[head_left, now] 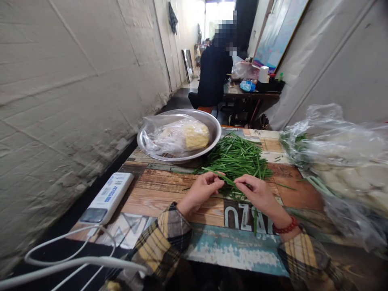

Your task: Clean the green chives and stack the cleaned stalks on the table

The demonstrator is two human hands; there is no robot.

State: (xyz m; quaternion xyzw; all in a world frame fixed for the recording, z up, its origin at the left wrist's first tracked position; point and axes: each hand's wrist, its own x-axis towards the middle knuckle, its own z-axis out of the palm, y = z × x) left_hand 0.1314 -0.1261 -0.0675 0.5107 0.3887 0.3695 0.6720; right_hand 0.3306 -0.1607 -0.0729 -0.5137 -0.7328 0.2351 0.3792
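Observation:
Between my two hands stretches a green chive blade (228, 180). My left hand (206, 189) pinches it near its left end, with thumb and fingers pressed together. At its other end my right hand (257, 193) also pinches, and some green hangs down below that palm. Just beyond both hands lies a loose heap of cut chives (236, 155) on the patchwork-patterned table (169, 200). Parts of the heap nearest me are hidden behind my fingers.
A metal basin (216, 142) with a clear plastic bag (169, 135) inside stands behind left. Plastic bags with pale contents (351, 173) crowd the right side. A white power bank (112, 194) with cables lies at the left edge. Farther off, a person (214, 74) sits at another table.

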